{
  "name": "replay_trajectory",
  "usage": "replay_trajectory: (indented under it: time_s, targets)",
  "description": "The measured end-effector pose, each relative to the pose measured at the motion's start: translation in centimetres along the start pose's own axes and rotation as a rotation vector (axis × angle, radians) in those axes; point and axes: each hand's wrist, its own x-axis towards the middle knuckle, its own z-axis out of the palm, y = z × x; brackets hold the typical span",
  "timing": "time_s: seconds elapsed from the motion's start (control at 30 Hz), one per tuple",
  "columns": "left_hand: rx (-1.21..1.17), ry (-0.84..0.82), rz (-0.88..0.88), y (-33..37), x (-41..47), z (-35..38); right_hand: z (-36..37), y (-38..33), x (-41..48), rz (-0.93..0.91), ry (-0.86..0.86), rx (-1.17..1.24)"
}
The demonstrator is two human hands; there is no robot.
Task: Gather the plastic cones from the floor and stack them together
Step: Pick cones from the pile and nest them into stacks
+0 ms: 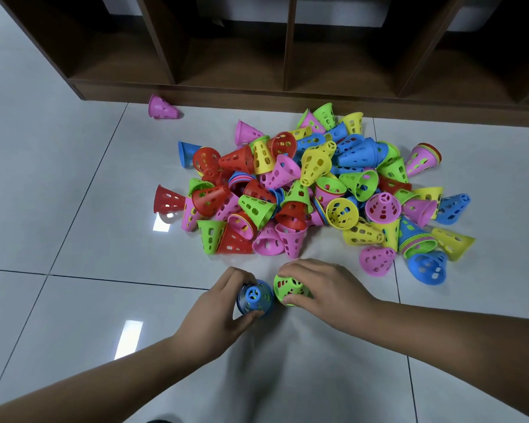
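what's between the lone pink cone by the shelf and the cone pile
Nothing: in the head view, only bare floor tile separates the lone pink cone from the pile.

No text, label, brand or number is readable anywhere here.

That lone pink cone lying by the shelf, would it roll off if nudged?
Lying on its side, the pink cone probably rolls in a curve. Its holed thin plastic looks light; the glossy floor may let it skid.

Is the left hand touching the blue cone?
Touching. In the head view the left hand curls its thumb and fingers round the blue cone.
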Motion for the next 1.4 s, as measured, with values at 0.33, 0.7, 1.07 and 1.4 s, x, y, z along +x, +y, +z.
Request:
replay_trajectory:
  time_s: [0.33,0.7,1.07,1.4]
  targets:
    - [-0.035,-0.062,0.014,-0.8,2.0,-2.6,-2.9,1.0,2.1,0.071,0.073,0.054]
    - [0.576,-0.059,0.031,-6.7,7.4,-3.6,-1.9,4.4,6.0,0.068,-0.073,-0.308]
    - [0.625,-0.024,0.014,-8.6,5.6,-1.4,-1.2,7.4,4.0,0.284,0.001,0.044]
    - [-0.016,0.310,-0.122,-1.8,4.3,-4.3,-2.1,9.3,1.5,0.759,0.155,0.391]
